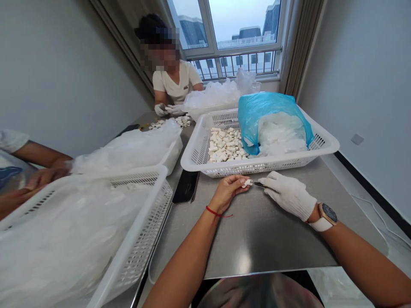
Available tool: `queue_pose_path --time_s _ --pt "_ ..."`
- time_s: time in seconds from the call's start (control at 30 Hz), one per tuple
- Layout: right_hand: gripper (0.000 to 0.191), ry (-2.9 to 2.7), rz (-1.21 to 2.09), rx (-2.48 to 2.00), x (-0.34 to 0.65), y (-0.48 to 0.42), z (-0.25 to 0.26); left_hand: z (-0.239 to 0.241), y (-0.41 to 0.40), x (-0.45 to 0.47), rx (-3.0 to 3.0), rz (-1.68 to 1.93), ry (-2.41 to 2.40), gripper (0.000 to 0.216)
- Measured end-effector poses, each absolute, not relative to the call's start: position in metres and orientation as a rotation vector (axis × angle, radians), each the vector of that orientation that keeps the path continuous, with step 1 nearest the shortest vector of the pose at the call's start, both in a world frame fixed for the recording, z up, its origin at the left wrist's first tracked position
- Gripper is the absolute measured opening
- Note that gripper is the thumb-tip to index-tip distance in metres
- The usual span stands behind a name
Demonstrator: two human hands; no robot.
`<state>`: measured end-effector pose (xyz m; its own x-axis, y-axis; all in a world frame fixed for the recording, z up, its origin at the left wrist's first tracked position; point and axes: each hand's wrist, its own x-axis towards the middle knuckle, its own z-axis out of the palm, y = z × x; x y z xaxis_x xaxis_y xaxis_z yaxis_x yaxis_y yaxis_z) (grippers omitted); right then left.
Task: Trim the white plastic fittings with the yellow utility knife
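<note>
My bare left hand (228, 191), with a red string at the wrist, pinches a small white tubular piece (247, 183) above the steel table (247, 239). My right hand (285, 193) wears a white knit glove and is closed on a thin dark tool (259, 185). The tool's tip points left and is at or very near the white piece; whether it touches I cannot tell. Just beyond both hands stands a white slotted basket (221, 171) with a heap of similar white pieces (225, 144). A blue plastic bag (268, 102) holding translucent white material lies in its right part.
Left of my arm stands another white basket (162, 192) filled with clear plastic. A dark phone (185, 187) lies between the baskets. Across the table a gloved person (176, 83) sits near loose white pieces (183, 121). Another person's hands (45, 177) are at far left.
</note>
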<state>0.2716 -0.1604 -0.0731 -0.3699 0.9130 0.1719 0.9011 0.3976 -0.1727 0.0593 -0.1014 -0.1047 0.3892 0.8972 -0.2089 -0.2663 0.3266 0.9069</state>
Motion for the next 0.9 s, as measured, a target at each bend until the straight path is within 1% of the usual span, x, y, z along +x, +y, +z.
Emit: queue_pose_path --time_s 0.2,0.4,0.57,0.63,0.73,0.83,0.9 --pt "0.033 -2.429 -0.023 -1.684 0.2682 -0.1621 -0.0714 -0.1079 -0.102 0.0587 0.95 0.899 0.814 0.032" --pt "0.033 -2.434 0.032 -1.63 0.2689 -0.162 -0.0716 -0.1086 -0.1034 0.0626 0.995 1.006 0.88 0.031" --pt "0.035 -2.36 0.038 -1.712 0.2678 -0.1621 -0.0708 -0.1079 -0.1042 0.064 1.049 1.027 0.893 0.03" --pt "0.034 -2.351 0.096 -1.692 0.2675 -0.1618 -0.0729 -0.1074 -0.1049 0.0646 1.082 1.046 0.898 0.029" --pt "0.033 -2.319 0.274 -1.572 0.2692 -0.1594 -0.077 -0.1067 -0.1059 0.0653 1.157 1.062 0.923 0.027" --pt "0.031 -2.27 0.434 -1.472 0.2717 -0.1562 -0.0785 -0.1065 -0.1061 0.0658 1.234 1.059 0.949 0.031" --pt "0.03 -2.246 0.476 -1.445 0.2727 -0.1548 -0.0782 -0.1067 -0.1062 0.0665 1.269 1.047 0.964 0.034"
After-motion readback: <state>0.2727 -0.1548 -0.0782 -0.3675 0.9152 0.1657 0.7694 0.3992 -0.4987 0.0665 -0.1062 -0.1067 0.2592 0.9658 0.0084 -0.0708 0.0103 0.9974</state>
